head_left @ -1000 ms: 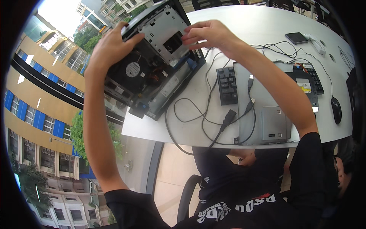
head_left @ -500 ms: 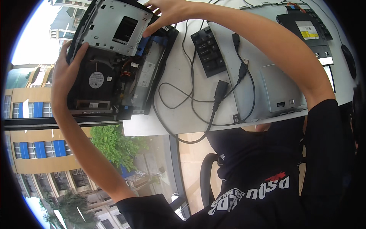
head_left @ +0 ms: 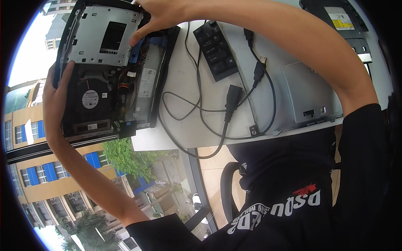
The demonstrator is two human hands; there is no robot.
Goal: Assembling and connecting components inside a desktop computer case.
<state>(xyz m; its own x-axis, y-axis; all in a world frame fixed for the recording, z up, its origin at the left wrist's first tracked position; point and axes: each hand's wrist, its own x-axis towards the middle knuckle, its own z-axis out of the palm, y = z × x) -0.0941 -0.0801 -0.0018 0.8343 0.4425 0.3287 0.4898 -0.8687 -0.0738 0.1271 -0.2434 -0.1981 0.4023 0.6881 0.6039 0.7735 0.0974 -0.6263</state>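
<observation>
Plainly, the left hand (head_left: pixel 56 92) grips the left wall of an opened black computer case (head_left: pixel 69 119), thumb laid over the rim on the inner side, fingers wrapped round the outside. The right hand (head_left: pixel 165 14) is at the upper right of the case, its thumb resting on the right edge of a grey metal bracket (head_left: pixel 86 35); its fingers are partly hidden at the top of the view, so I cannot tell whether they pinch the bracket.

Below the bracket, inside the case, sit a black fan (head_left: pixel 90 99) with a round white label and, to its right, a long silver unit (head_left: pixel 146 85). A blue part (head_left: pixel 136 50) shows just beside the bracket.

The case stands at the left end of the white table (head_left: pixel 144 141), by its near left corner and next to the window. Right of it, black cables loop toward the near edge, with a black power plug (head_left: pixel 233 96) and a USB connector (head_left: pixel 260 67) among them. A black keyboard (head_left: pixel 215 50) meets the left side of a silver metal panel (head_left: pixel 266 113), which runs along the near edge. Toward the right edge lies a black drive (head_left: pixel 324 12) with a white and yellow label.
</observation>
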